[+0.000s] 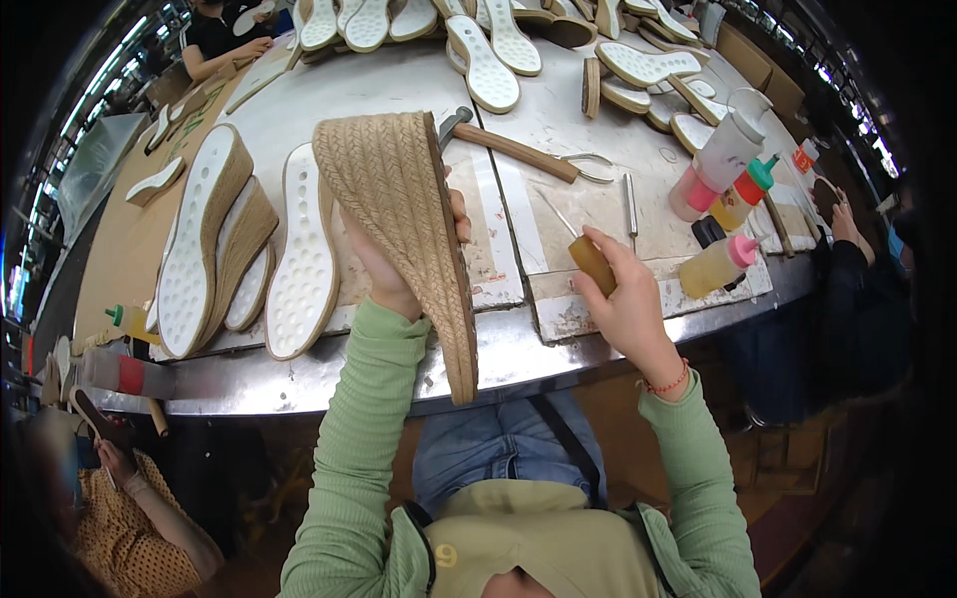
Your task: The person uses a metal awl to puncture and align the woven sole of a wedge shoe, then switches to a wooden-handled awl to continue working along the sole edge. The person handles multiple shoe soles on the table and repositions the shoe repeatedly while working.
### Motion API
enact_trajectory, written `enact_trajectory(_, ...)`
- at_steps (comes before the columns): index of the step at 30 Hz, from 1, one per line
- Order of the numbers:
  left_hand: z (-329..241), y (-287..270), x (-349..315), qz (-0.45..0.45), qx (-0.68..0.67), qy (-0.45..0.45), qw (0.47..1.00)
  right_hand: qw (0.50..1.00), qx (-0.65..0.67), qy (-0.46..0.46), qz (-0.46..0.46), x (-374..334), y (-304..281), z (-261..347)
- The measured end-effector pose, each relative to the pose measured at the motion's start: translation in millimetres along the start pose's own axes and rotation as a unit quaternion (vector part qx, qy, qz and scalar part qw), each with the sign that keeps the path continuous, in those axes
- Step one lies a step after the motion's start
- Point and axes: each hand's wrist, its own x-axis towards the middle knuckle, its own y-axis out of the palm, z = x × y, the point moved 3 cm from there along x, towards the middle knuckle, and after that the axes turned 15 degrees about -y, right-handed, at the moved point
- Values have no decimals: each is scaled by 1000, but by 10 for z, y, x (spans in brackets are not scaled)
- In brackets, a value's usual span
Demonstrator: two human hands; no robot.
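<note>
My left hand [377,261] holds up a tall wedge sole [394,184] covered in tan braided rope, its side turned toward me. Most of the palm is hidden behind the sole, and fingertips show at its right edge. Over the near right part of the table, my right hand [635,314] grips the amber handle of an awl [592,263] between thumb and fingers. The awl's thin metal shaft points away and to the left. Just left of the held sole stand more rope wedge soles [204,249] with white dimpled tops, one [301,249] leaning closest to it.
Beyond my hands lie a wooden-handled hammer [523,152] and a slim metal rod [630,204]. Squeeze bottles [713,267] of liquid stand at the right. Piled soles [488,70] fill the far side. The metal table edge [269,389] runs before me; other people work around it.
</note>
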Motion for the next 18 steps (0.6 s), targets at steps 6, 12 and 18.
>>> enact_trajectory(6,93,-32,-132,-75,22,-24,997,996,-65,-49,-31,112,53,-122)
enact_trajectory(12,135,-8,-307,-166,31,-34,985,876,412,224,107,-110,-161,484)
enact_trajectory(18,86,109,-457,-200,95,19,975,852,466,109,210,-299,-218,1004)
